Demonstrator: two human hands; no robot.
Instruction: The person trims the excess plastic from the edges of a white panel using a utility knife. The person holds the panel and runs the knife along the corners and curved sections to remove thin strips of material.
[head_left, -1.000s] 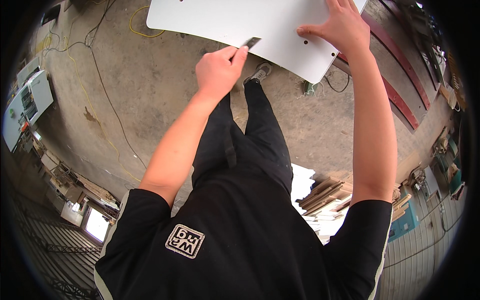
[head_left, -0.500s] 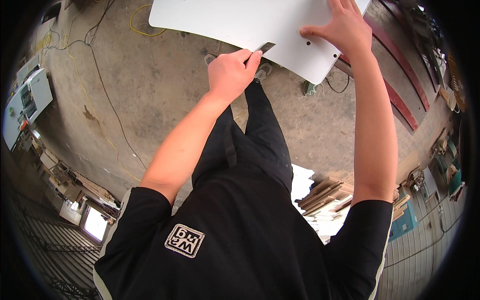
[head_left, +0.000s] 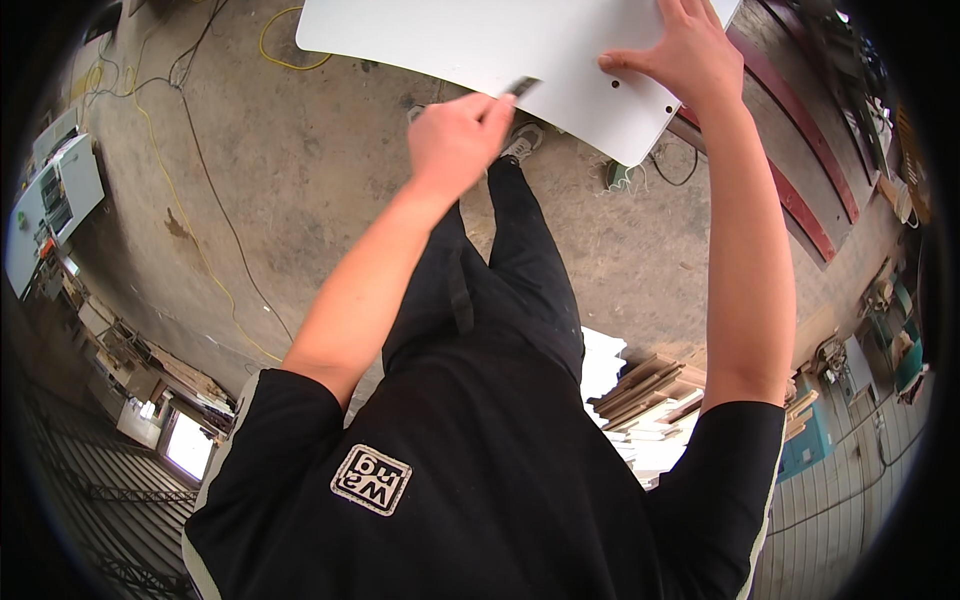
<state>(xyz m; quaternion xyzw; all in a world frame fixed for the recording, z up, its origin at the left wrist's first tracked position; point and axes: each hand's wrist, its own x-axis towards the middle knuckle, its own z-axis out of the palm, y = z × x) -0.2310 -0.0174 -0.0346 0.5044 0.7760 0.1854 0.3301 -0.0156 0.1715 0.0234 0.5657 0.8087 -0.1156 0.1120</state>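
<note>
The head view shows the person's left hand (head_left: 455,145) with its fingers clamped on a small, dark, flat blade-like tool (head_left: 523,86). The blurred tool overlaps the curved near edge of a smooth white panel with rounded corners (head_left: 450,35); contact cannot be told. The right hand (head_left: 697,65) rests on the panel's right part, thumb and fingers spread apart, near a round dark hole. Below the panel's near corner, a small green object with white strands (head_left: 617,178) sits on the grey concrete floor (head_left: 630,255); whether it is a container is unclear. A teal box-shaped object (head_left: 808,452) stands at right, its contents indistinct.
</note>
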